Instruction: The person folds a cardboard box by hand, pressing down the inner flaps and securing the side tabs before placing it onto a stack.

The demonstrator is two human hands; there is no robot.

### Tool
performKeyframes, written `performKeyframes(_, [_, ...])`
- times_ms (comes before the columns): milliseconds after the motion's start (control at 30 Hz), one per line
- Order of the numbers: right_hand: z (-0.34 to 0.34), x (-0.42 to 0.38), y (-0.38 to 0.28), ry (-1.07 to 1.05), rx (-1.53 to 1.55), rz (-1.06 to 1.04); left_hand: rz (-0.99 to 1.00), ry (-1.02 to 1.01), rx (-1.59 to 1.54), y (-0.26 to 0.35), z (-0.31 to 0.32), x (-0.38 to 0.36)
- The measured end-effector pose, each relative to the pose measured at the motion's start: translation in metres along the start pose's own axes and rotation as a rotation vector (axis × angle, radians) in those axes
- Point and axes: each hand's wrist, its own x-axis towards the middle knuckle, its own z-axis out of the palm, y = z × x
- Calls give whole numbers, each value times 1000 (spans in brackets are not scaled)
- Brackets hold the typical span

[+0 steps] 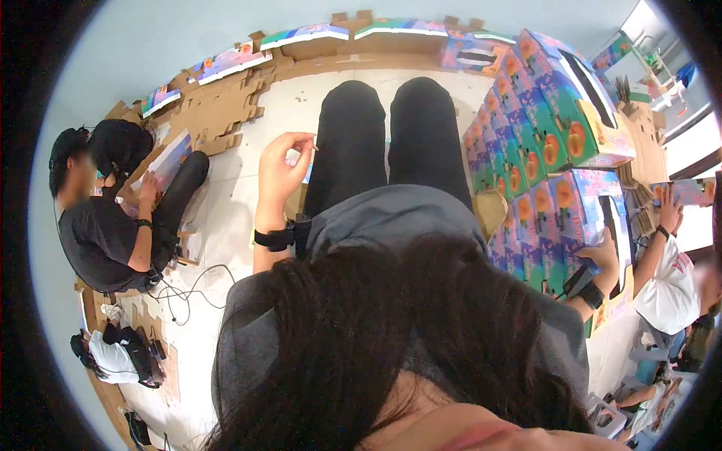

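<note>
My left hand [284, 171] is raised beside my left thigh, with thumb and forefinger pinched together. Whatever may be between the fingertips is too small to make out. At my right side, my right hand [604, 257] grips the end carton [605, 203] of the lower row by its slotted face. This carton is colourful, printed with peaches, and has a dark handle slot. A second row of matching cartons [556, 98] is stacked above and beyond it. Dark wristbands are on both my wrists.
Flattened cardboard [199, 113] and printed carton sheets [308, 34] line the wall. On the left a seated person [109, 233] handles a printed sheet; black cables [180, 293] lie on the floor [233, 158]. Another person in white [669, 297] works at the right.
</note>
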Motion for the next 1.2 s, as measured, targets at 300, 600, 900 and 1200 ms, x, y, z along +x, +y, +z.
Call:
performKeyframes(300, [3, -2, -20, 19, -215, 65, -38, -39, 1, -2, -2, -2])
performKeyframes(600, [-11, -64, -159, 51, 45, -637, -115, -48, 34, -7, -11, -3])
performKeyframes(900, [3, -70, -309, -184, -166, -1030, -838, -484, 322, -79, -83, -40])
performKeyframes(1200, [74, -90, -363, -651, -105, -1075, -1188, -382, 403, -195, -130, -110])
